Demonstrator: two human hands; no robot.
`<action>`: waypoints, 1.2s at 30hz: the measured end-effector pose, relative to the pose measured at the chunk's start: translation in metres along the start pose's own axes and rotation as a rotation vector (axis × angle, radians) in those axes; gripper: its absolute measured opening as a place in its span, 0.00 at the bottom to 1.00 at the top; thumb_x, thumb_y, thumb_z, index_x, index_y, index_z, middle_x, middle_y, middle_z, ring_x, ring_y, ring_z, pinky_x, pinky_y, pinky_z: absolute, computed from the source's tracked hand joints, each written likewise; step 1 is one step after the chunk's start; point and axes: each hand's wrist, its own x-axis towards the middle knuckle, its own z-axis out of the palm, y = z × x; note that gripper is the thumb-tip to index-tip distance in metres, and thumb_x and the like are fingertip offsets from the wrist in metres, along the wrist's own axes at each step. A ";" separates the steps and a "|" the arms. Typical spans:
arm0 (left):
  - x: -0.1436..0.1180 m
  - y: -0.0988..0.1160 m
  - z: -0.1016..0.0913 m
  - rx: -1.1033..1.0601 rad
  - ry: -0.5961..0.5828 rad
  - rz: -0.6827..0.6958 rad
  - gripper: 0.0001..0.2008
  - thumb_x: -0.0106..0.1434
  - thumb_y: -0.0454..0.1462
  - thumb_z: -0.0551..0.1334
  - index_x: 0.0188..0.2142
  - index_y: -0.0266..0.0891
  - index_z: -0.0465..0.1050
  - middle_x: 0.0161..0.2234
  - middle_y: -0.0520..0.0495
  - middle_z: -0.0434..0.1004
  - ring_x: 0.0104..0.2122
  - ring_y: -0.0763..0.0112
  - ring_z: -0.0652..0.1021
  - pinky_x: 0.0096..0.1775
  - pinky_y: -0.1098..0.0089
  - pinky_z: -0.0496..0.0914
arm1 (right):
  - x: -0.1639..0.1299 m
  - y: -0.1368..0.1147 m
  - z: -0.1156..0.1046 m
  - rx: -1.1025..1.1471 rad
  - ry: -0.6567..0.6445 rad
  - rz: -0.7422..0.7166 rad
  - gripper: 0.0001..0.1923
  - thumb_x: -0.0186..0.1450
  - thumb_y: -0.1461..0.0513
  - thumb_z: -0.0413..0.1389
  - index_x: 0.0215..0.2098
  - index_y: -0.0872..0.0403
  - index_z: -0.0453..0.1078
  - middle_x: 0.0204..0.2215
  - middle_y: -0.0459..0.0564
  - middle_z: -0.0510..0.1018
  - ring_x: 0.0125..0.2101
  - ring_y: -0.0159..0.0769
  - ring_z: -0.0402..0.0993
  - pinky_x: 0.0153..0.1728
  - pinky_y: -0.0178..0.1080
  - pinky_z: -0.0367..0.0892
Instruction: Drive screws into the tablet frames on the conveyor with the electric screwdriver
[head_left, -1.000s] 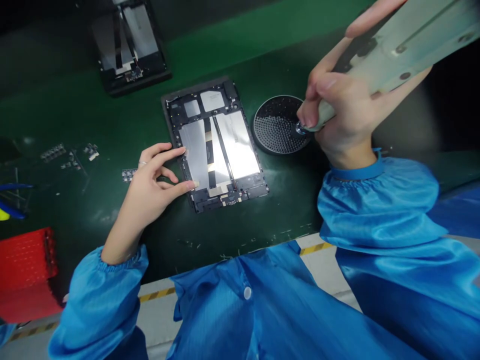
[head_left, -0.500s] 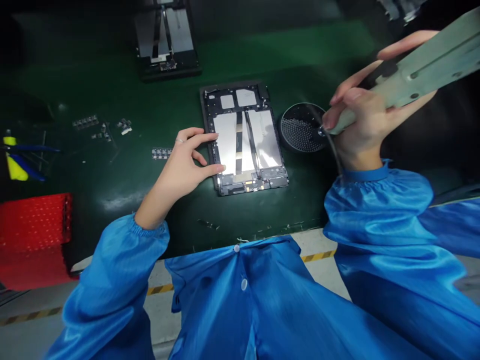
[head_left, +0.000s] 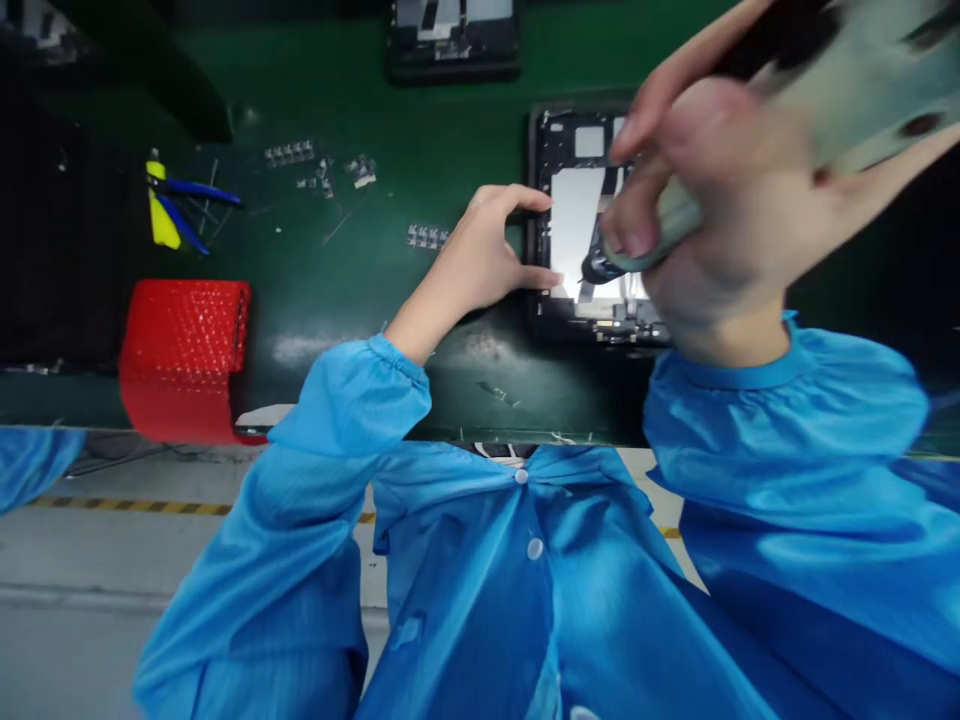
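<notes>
An opened tablet [head_left: 574, 205] lies on the green table, its inner boards and white panels facing up. Along its left edge rest the thumb and a fingertip of my left hand [head_left: 484, 245], spread apart and open. My right hand [head_left: 742, 215] is closed around a pale green electric screwdriver [head_left: 847, 85], blurred by motion. The screwdriver's dark tip is over the lower middle of the tablet; I cannot tell whether it touches. My right hand and the tool cover much of the tablet's right side.
Another opened tablet [head_left: 454, 50] lies at the back. Left of my left hand are strips of small parts [head_left: 427, 236], loose pieces [head_left: 362, 170], yellow-and-blue pliers [head_left: 180, 200] and a red perforated sheet [head_left: 184, 355]. The table's front edge runs just before my body.
My right hand has brought the screwdriver left from the round black dish to over the tablet. The view has shifted, and the dish is now hidden. My left hand stays at the tablet's edge.
</notes>
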 end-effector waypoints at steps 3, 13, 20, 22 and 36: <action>0.000 0.001 0.001 0.005 -0.006 -0.008 0.39 0.55 0.29 0.82 0.64 0.44 0.76 0.70 0.38 0.70 0.47 0.62 0.85 0.47 0.65 0.83 | -0.010 0.023 0.018 -0.014 -0.142 -0.176 0.10 0.72 0.65 0.61 0.51 0.55 0.72 0.49 0.40 0.75 0.33 0.16 0.78 0.27 0.24 0.70; 0.006 -0.001 0.005 0.084 0.022 0.137 0.31 0.53 0.29 0.81 0.54 0.50 0.80 0.61 0.45 0.77 0.69 0.52 0.74 0.54 0.57 0.86 | -0.015 0.059 0.021 -0.075 0.115 0.016 0.40 0.63 0.39 0.69 0.55 0.50 0.53 0.53 0.45 0.72 0.28 0.19 0.73 0.21 0.30 0.70; 0.004 -0.001 0.005 0.057 0.010 0.114 0.29 0.53 0.29 0.81 0.53 0.51 0.79 0.62 0.45 0.75 0.64 0.56 0.77 0.46 0.64 0.86 | -0.006 0.057 0.002 -0.143 -0.021 0.373 0.36 0.65 0.39 0.68 0.59 0.47 0.63 0.54 0.49 0.68 0.40 0.27 0.82 0.25 0.24 0.72; 0.003 -0.001 0.005 0.036 0.003 0.117 0.28 0.55 0.29 0.80 0.53 0.47 0.80 0.63 0.44 0.74 0.60 0.56 0.80 0.46 0.64 0.86 | -0.007 0.052 0.004 -0.153 -0.012 0.333 0.34 0.65 0.40 0.68 0.58 0.48 0.65 0.56 0.48 0.68 0.40 0.26 0.82 0.24 0.23 0.71; -0.002 0.002 0.002 -0.040 -0.021 0.066 0.25 0.59 0.25 0.77 0.53 0.42 0.80 0.65 0.44 0.74 0.48 0.61 0.87 0.48 0.63 0.86 | -0.017 0.052 0.023 -0.027 -0.002 -0.102 0.21 0.66 0.57 0.65 0.50 0.56 0.65 0.48 0.42 0.77 0.27 0.15 0.73 0.29 0.28 0.76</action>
